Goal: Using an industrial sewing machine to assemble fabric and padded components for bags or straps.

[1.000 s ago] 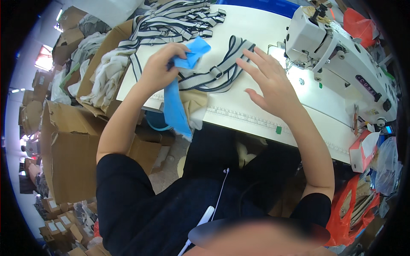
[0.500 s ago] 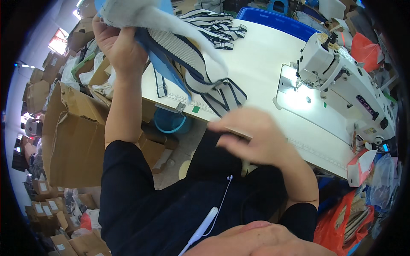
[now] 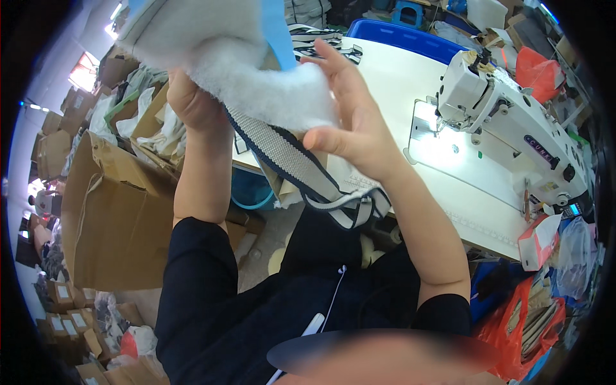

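My left hand is raised and closed on a white padded piece with a fluffy side. Its fingers are partly hidden behind the padding. The fluffy white flap stretches toward my right hand, whose fingers are spread at the flap's edge. Whether they touch it, I cannot tell. Light blue material shows behind the padding. Below hangs a grey webbing strap with dark edges, ending in a looped, buckled part over the table's front edge.
A white sewing machine with its lamp lit stands on the white table at right. Similar straps lie at the far side, near a blue bin. At left is a large cardboard box; a blue bucket sits below the table.
My right hand has risen from the table's front edge to the fluffy flap, its fingers spreading. The padded piece has turned, its fluffy side showing more, and the strap hangs lower.
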Tool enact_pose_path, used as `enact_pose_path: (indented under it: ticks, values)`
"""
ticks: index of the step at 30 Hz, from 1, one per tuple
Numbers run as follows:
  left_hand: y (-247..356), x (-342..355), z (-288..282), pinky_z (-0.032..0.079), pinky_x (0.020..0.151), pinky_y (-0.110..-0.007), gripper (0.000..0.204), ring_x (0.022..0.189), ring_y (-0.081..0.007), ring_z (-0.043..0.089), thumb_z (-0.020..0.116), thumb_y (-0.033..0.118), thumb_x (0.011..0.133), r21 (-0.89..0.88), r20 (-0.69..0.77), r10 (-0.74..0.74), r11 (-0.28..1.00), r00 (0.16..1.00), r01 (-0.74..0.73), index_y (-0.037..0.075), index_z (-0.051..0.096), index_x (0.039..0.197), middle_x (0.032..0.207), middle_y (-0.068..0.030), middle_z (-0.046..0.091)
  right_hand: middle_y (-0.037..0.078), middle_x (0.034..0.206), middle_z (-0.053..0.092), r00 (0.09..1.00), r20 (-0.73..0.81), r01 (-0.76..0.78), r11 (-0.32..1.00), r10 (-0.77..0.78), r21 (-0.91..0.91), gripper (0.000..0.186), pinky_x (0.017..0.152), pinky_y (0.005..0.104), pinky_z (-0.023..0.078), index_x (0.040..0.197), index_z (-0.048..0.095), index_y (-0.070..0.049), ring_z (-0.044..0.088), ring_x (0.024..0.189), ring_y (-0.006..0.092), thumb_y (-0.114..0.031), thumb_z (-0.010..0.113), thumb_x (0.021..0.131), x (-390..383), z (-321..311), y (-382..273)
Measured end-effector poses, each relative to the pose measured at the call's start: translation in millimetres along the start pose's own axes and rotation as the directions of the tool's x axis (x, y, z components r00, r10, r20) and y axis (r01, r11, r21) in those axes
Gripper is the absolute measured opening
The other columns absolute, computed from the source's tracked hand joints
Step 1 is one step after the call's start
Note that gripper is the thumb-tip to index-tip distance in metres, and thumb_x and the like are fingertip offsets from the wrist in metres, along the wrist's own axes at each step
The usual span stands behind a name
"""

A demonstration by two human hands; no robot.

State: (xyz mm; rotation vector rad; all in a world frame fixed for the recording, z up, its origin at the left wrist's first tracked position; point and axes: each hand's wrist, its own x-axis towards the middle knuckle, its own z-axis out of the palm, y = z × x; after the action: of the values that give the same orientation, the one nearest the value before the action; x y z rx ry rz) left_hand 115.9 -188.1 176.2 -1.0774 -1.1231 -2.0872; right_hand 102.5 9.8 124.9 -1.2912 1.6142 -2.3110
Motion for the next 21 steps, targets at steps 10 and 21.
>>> enact_pose_path:
  ticks: [10, 21]
  values:
    - [-44.3, -43.9, -9.4, 0.059, 0.082, -0.038, 0.039, 0.1, -0.0272, 0.067, 0.06, 0.011, 0.09, 0.163, -0.287, -0.137, 0.968, 0.948, 0.189, 0.005, 0.05, 0.128, 0.12, -0.0167, 0.062, 0.012, 0.093, 0.068, 0.966, 0.177, -0.212, 0.97, 0.189, 0.122, 0.091, 0.079, 0.0264, 0.049, 0.146, 0.036, -0.003, 0.065, 0.087, 0.0131, -0.06, 0.066, 0.083, -13.1, -23.5, -9.9]
    - [-73.0, -102.9, -7.5, 0.059, 0.084, -0.035, 0.038, 0.102, -0.0221, 0.066, 0.062, 0.014, 0.092, -0.055, -0.426, -0.355, 0.928, 0.832, 0.368, 0.008, 0.045, 0.126, 0.119, -0.0143, 0.061, 0.009, 0.108, 0.057, 0.936, -0.108, -0.347, 0.93, 0.335, -0.122, 0.067, 0.082, 0.0266, 0.049, 0.139, 0.036, -0.003, 0.057, 0.101, 0.015, -0.019, 0.072, 0.085, -50.2, -20.1, 11.2]
